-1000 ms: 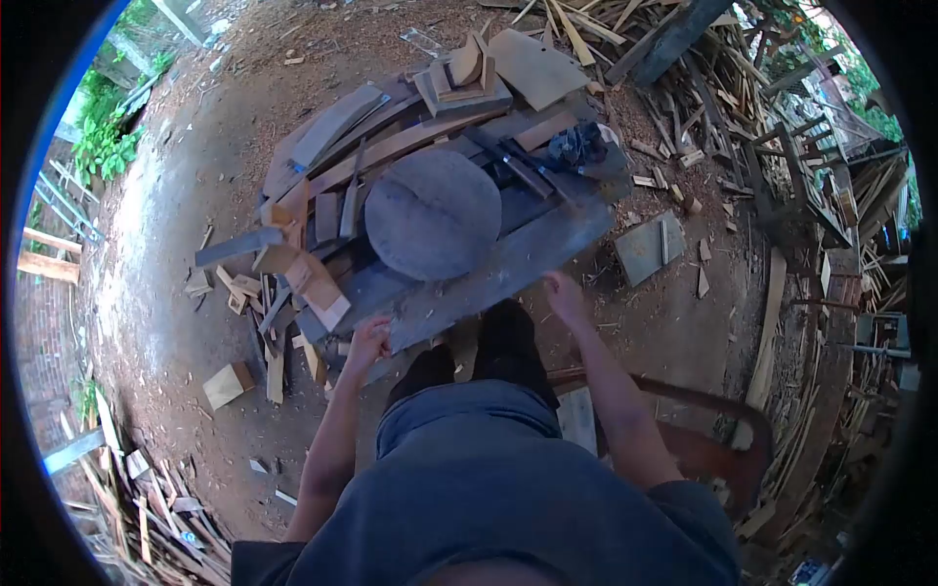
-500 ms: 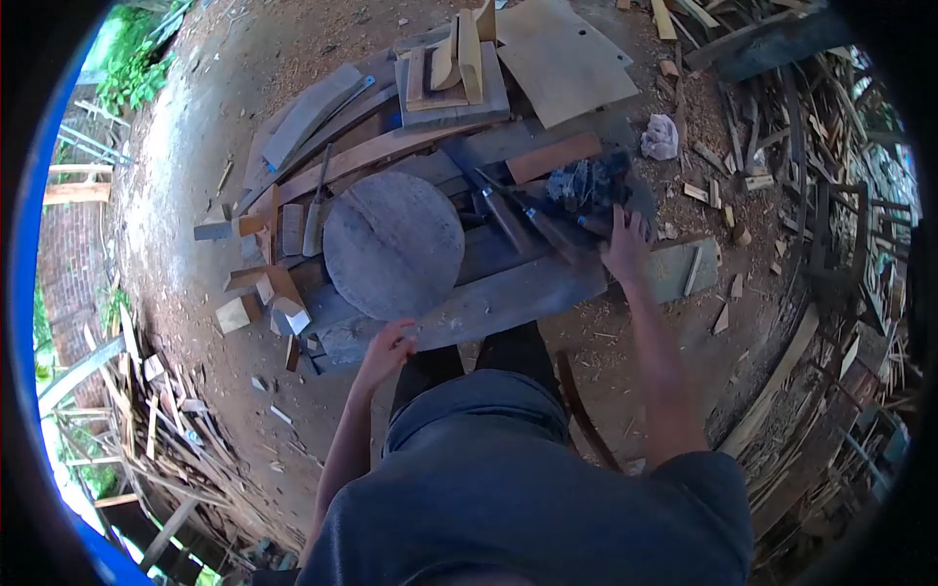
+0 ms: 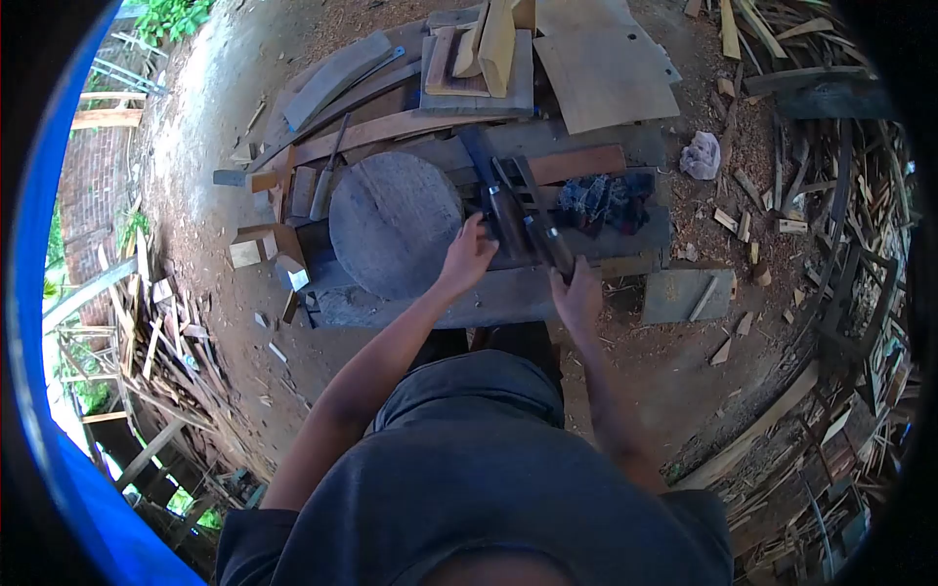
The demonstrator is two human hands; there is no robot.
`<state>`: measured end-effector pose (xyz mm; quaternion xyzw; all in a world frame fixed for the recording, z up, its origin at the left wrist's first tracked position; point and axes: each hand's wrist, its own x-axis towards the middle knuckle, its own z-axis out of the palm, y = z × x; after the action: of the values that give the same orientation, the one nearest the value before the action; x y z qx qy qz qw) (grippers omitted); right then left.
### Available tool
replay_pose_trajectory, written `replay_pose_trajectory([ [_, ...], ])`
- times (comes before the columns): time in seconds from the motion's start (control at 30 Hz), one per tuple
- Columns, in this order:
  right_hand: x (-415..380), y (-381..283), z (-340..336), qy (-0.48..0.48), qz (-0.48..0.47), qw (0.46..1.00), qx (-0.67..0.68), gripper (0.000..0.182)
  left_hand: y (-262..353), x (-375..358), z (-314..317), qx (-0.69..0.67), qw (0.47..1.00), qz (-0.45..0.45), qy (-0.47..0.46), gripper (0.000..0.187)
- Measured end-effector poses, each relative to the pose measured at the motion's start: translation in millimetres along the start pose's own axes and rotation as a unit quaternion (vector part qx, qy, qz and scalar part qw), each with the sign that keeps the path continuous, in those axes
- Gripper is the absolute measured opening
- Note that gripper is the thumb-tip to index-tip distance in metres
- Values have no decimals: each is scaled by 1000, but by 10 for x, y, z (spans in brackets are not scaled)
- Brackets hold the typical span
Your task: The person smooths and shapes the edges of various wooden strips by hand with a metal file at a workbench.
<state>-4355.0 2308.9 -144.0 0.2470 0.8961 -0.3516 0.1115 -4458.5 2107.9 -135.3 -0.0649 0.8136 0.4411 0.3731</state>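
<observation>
My right hand point(image 3: 578, 298) is closed round the lower end of a dark wooden chisel handle point(image 3: 559, 256) with a shiny metal ferrule, held low over the bench. My left hand point(image 3: 469, 256) reaches in from the left, its fingers loosely bent and apart, right beside another chisel point(image 3: 506, 220) with a brown handle and a wide dark blade pointing away from me. Left of it lies a round wooden disc point(image 3: 396, 225), grey and worn, with my left fingertips near its right edge. A dark patterned cloth point(image 3: 606, 202) is bunched up to the right of the chisels.
The low plank bench point(image 3: 391, 311) also bears a reddish board point(image 3: 576, 163), a slim tool point(image 3: 322, 190) and a stack of shaped wood pieces point(image 3: 484, 63). Thin sheets point(image 3: 606, 78) lie at the back. Offcuts point(image 3: 249, 249) sit at the left; scrap wood heaps flank both sides.
My right hand has come left from beside the cloth and now grips a chisel handle. My left hand has moved forward and right from the bench's front edge to the chisels.
</observation>
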Motion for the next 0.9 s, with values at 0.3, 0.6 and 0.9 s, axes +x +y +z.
replay_pose_trajectory([
  [0.3,281,-164,16,-25,-35,999,-27,47,493,507,336,74,974,-137,165,86],
  [0.6,254,-315,25,21,-160,980,-116,80,342,63,304,-333,915,-213,82,59],
  [0.9,347,-410,236,-51,-135,977,-155,93,204,-690,3,-552,807,-196,75,21],
])
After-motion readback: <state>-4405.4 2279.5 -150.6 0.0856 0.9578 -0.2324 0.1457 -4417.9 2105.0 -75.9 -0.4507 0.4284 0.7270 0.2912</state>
